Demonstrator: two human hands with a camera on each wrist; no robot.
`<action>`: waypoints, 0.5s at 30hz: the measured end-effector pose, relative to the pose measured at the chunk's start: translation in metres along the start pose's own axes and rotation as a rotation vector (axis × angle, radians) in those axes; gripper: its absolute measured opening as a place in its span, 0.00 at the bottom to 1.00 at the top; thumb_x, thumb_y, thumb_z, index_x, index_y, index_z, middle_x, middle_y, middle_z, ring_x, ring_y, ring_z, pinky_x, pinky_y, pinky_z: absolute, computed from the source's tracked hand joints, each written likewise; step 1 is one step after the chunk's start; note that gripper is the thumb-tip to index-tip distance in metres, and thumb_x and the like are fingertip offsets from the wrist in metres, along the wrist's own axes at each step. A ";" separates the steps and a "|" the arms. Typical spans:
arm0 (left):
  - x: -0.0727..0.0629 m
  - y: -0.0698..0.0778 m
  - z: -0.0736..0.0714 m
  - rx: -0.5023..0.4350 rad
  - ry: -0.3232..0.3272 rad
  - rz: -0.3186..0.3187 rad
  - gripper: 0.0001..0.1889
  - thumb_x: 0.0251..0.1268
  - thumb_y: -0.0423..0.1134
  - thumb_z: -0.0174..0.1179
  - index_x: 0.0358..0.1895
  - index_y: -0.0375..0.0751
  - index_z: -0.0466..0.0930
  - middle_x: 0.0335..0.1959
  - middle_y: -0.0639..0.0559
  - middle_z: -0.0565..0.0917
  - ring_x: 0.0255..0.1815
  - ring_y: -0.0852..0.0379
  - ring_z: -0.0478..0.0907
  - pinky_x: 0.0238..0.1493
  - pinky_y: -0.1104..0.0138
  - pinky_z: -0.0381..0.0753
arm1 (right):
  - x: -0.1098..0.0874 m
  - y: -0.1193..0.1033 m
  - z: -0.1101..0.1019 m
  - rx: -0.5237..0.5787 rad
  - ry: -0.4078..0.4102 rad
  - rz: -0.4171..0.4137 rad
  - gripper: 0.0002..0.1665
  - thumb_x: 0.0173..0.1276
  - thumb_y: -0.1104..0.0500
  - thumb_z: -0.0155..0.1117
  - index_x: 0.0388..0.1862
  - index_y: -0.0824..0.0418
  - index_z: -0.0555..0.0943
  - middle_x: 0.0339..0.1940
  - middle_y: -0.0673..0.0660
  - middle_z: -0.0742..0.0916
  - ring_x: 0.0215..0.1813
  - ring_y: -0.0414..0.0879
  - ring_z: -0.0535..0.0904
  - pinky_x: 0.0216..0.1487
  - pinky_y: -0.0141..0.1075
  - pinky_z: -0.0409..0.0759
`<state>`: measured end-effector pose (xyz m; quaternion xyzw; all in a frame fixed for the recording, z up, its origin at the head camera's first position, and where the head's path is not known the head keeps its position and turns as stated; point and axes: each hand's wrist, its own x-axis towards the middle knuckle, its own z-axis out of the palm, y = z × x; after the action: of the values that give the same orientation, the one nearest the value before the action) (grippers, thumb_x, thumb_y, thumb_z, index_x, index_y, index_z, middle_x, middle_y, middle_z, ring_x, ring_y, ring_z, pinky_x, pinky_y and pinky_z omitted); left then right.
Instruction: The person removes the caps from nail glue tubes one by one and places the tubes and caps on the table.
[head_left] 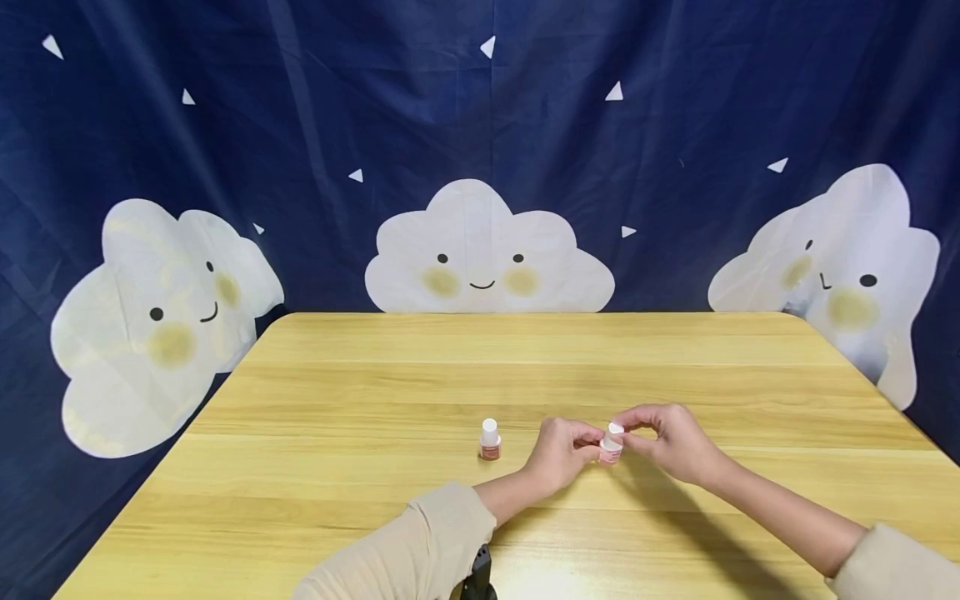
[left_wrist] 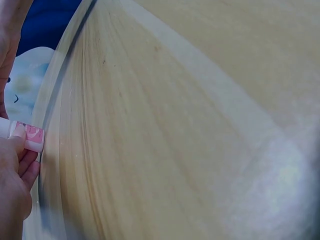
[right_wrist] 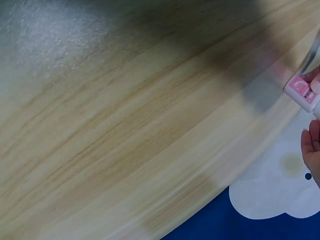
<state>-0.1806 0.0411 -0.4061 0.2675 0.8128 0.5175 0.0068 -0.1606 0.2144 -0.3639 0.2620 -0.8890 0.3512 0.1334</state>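
A small bottle [head_left: 611, 455] with a white cap and a pink label is between my two hands, right of the table's middle. My left hand [head_left: 558, 454] pinches its lower body between thumb and fingers; the left wrist view shows the thumb across the pink label [left_wrist: 34, 134]. My right hand [head_left: 675, 442] has thumb and finger pinched at the white cap [head_left: 616, 427] on top. In the right wrist view the pink bottle [right_wrist: 301, 92] appears at the right edge. Left of my hands, a second small bottle [head_left: 490, 442] with a white cap and brownish-red label stands upright.
The wooden table [head_left: 337, 400] stretches out under both hands. Behind it hangs a dark blue curtain [head_left: 420, 100] printed with white smiling clouds and small triangles. A black object [head_left: 478, 575] shows by the left sleeve.
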 end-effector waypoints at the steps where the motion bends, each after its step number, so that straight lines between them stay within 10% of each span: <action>1: 0.000 0.000 0.000 0.003 -0.001 0.000 0.09 0.51 0.32 0.66 0.36 0.32 0.85 0.36 0.43 0.87 0.33 0.63 0.85 0.33 0.84 0.78 | 0.000 0.000 0.000 0.004 0.000 -0.001 0.05 0.52 0.69 0.70 0.29 0.63 0.85 0.28 0.54 0.89 0.34 0.28 0.79 0.35 0.37 0.84; 15: 0.001 0.000 0.002 0.011 -0.001 -0.026 0.11 0.48 0.36 0.67 0.36 0.35 0.86 0.33 0.45 0.87 0.28 0.68 0.83 0.29 0.84 0.78 | -0.006 -0.002 0.010 0.052 0.142 0.126 0.07 0.48 0.70 0.72 0.25 0.62 0.84 0.25 0.54 0.88 0.30 0.26 0.77 0.35 0.27 0.81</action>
<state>-0.1813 0.0428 -0.4069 0.2570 0.8191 0.5127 0.0125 -0.1547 0.2084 -0.3728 0.1833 -0.8824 0.3998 0.1669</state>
